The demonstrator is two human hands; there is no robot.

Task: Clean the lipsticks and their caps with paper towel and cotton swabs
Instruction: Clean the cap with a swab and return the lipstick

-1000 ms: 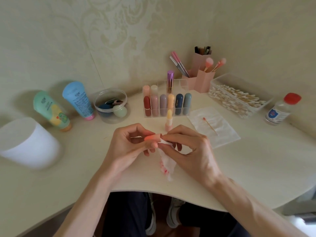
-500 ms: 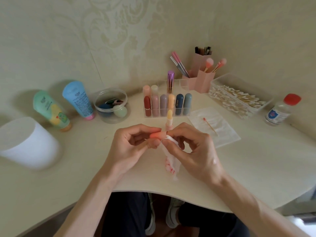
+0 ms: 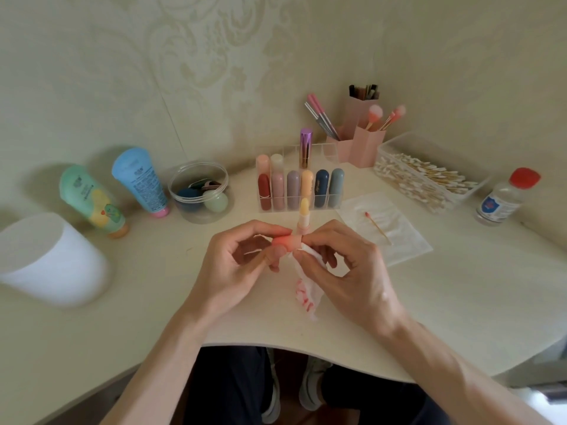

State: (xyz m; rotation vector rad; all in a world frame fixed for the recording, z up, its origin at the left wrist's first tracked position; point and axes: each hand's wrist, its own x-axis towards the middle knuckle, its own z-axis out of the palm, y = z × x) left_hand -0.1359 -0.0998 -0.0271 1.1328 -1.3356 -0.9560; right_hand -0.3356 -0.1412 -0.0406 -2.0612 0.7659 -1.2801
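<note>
1. The left hand [image 3: 242, 265] pinches a peach cap [image 3: 287, 242] between thumb and fingertips and holds it sideways above the table [image 3: 460, 286], near its front edge.
2. The right hand [image 3: 346, 277] grips a white paper towel [image 3: 308, 289] and presses a fold of it against the cap's right end. The rest of the towel hangs toward 6 o'clock and carries red smears.
3. At 12 o'clock from the hands, just behind the cap, an uncapped lipstick [image 3: 303, 214] with a pale yellow bullet stands upright on the table.
4. Behind it, a clear organizer [image 3: 329, 148] holds a row of capped lipsticks [image 3: 302, 191]. The navy one bears gold lettering too small to read. A purple metallic tube [image 3: 306, 147] stands in the back row.
5. At 2 o'clock a used cotton swab [image 3: 379, 227] with a red tip lies on a white sheet [image 3: 405, 243].
6. Farther toward 2 o'clock is a clear box of cotton swabs [image 3: 426, 176], with a pink brush holder [image 3: 365, 142] behind it.
7. At 3 o'clock stands a clear bottle [image 3: 503, 200] with a red cap and a blue shield label whose text is unreadable.
8. At 10 o'clock sits a clear jar [image 3: 198, 191] of sponges. A blue tube [image 3: 141, 182] and a green tube [image 3: 92, 200] lean on the wall, their print illegible.
9. At 9 o'clock stands a white container [image 3: 52, 259].
</note>
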